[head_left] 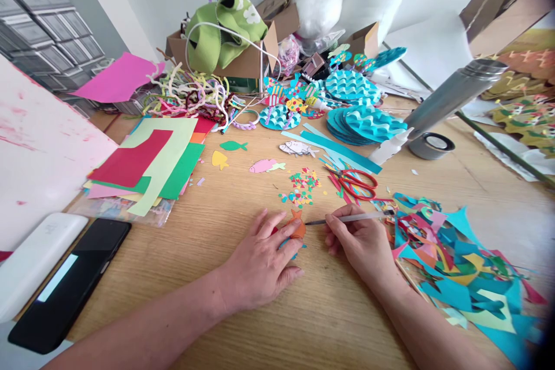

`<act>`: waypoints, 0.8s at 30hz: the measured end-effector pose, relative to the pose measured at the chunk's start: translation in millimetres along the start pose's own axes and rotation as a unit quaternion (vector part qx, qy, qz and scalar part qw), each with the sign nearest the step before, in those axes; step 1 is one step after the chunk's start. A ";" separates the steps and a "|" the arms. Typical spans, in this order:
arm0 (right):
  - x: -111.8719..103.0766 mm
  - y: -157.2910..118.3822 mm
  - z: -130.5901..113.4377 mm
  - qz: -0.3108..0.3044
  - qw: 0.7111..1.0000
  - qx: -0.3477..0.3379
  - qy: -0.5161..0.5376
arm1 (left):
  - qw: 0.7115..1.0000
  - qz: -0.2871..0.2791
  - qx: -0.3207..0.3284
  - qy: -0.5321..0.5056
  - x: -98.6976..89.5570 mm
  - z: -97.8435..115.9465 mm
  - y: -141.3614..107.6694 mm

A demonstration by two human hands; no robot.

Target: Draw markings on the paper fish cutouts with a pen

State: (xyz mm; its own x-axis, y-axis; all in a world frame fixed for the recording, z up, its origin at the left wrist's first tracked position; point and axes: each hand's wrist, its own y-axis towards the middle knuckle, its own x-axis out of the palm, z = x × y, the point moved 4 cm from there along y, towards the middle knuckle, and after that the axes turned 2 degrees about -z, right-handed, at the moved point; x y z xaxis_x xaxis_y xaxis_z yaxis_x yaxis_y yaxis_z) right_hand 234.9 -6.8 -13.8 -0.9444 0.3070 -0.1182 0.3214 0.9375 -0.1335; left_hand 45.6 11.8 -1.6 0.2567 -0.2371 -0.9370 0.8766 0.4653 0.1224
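An orange paper fish [297, 226] lies on the table with a bit of blue paper [291, 247] beneath it. My left hand [264, 257] rests flat over both, its fingers stretched out and covering part of them. A pen [358, 217] with a translucent barrel is pinched in my right hand [358, 243], its dark tip at the right edge of the orange fish. Just beyond are small coloured paper dots [303, 179]. Farther off lie a pink paper fish [262, 166], a green fish [233, 145], a yellow fish [219, 159] and a white fish [297, 148] with dark outlines.
Red-handled scissors [358, 184] lie near paper strips [342, 150] and a white glue bottle [390, 147]. Paper scraps [463, 266] pile up at right, below a steel flask [455, 95]. Coloured sheets [173, 156] and a phone [71, 283] are at left. Blue wavy discs [364, 124] stand behind.
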 end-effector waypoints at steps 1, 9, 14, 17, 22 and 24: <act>-0.2 -0.3 0.4 0.000 1.000 0.001 0.001 | 1.000 0.000 0.000 0.001 0.0 0.0 0.1; -1.4 -0.1 1.3 -0.001 1.000 0.003 -0.006 | 1.000 -0.004 0.003 -0.001 0.0 0.0 0.3; -0.9 -0.1 2.8 -0.004 1.000 0.010 -0.008 | 1.000 -0.009 0.003 -0.003 0.0 -0.2 -0.2; -1.3 -0.4 3.8 -0.003 1.000 0.011 -0.001 | 1.000 -0.006 0.002 -0.007 -0.1 -0.7 0.4; -1.3 -0.5 2.6 -0.005 1.000 0.009 -0.005 | 1.000 -0.004 0.001 -0.008 -0.5 -0.7 1.0; -1.2 -0.5 1.7 -0.003 1.000 0.012 -0.009 | 1.000 -0.005 0.000 -0.006 -0.5 -0.7 0.8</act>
State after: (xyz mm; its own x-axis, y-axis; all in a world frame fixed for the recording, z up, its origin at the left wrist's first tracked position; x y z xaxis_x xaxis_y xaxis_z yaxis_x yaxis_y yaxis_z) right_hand 236.0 -7.9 -15.3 -0.9447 0.2985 -0.1355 0.3180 0.9350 -0.1570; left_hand 46.0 12.9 -1.3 0.2523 -0.2529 -0.9340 0.8795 0.4624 0.1124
